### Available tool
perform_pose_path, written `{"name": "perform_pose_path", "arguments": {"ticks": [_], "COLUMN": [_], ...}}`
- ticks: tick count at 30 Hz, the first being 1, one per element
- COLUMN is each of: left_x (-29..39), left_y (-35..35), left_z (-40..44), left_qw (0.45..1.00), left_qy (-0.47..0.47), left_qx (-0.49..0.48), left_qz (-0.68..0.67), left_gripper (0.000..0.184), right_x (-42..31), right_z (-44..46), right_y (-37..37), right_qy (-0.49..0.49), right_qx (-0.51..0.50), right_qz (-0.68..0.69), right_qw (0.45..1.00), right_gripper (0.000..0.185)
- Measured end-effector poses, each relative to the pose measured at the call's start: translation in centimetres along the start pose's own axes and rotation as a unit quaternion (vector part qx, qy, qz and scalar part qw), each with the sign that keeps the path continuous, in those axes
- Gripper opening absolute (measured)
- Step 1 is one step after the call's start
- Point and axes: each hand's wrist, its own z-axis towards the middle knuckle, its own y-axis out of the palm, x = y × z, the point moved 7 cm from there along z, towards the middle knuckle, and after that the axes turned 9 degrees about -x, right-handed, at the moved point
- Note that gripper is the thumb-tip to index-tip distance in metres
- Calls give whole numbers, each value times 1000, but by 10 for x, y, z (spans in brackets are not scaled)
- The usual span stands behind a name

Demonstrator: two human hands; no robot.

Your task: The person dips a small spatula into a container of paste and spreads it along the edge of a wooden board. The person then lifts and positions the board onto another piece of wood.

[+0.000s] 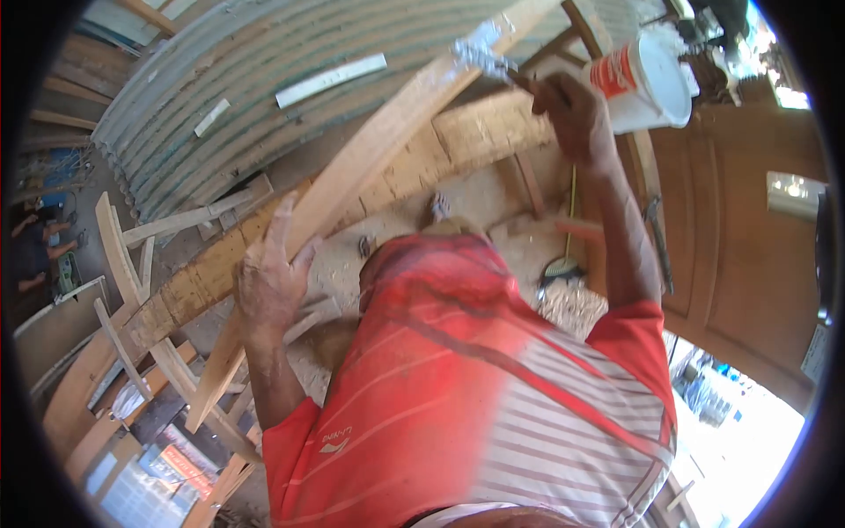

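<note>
A long pale wooden board [374, 145] runs diagonally across a thick, rough wooden beam [422, 154]. My left hand [271, 268] grips the board near its lower part, with the thumb and fingers around its edges. At the upper right, my right hand [572, 110] is closed around the handle of a brush-like tool [482, 55]. The tool's head is coated in whitish-blue stuff and touches the board's upper part, where a wet smear of the same colour shows.
A white bucket [656, 88] with a red label stands right beside my right hand. Corrugated metal sheeting [229, 114] lies beyond the beam, with two pale strips on it. A hammer [656, 238] hangs by the brown wooden panel [731, 238]. People sit at the far left.
</note>
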Motion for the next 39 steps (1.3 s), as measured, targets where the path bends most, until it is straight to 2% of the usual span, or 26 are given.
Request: {"name": "perform_pose_path", "arguments": {"ticks": [1,2,4,7,10,14,17,20,23,26,27,30,33,36,39], "left_x": [0,2,6,7,8,10,11,12,11,11,11,7,5,7,8], "left_y": [2,3,-1,-2,-3,-3,-3,-4,-4,-3,-3,-1,-1,-3,-3], "left_z": [-1,0,0,1,0,0,0,-2,1,-3,-3,-2,-4,-1,-1], "left_qw": [1000,1000,999,999,999,999,999,1000,1000,1000,1000,1000,999,999,1000], "left_qy": [3,11,23,19,20,21,21,1,-9,-3,-4,7,16,12,-7], "left_qx": [10,9,21,16,18,25,27,19,12,21,20,28,35,30,14], "left_qz": [-7,-16,-36,-37,-18,-14,-6,3,4,5,7,9,-3,1,0], "left_gripper": [65,64,63,62,62,62,62,62,61,62,62,62,63,63,63], "right_x": [8,21,32,60,79,96,100,80,64,71,60,51,46,27,-19], "right_z": [7,14,23,44,63,79,73,46,19,24,28,42,48,24,-14], "right_y": [-5,-9,-21,-40,-67,-68,-46,-37,-37,-57,-65,-74,-61,-29,1], "right_qy": [-32,28,60,33,77,145,99,92,100,90,87,-22,-92,-138,-241], "right_qx": [11,9,48,100,137,164,126,56,30,106,136,180,159,45,-21], "right_qz": [-23,-1,-4,-62,-61,116,7,-29,-7,63,12,-104,-259,-284,-266], "right_qw": [999,1000,997,992,986,969,987,994,994,988,987,978,948,948,933], "right_gripper": [31,33,38,42,43,44,43,39,35,33,26,19,11,9,9]}}
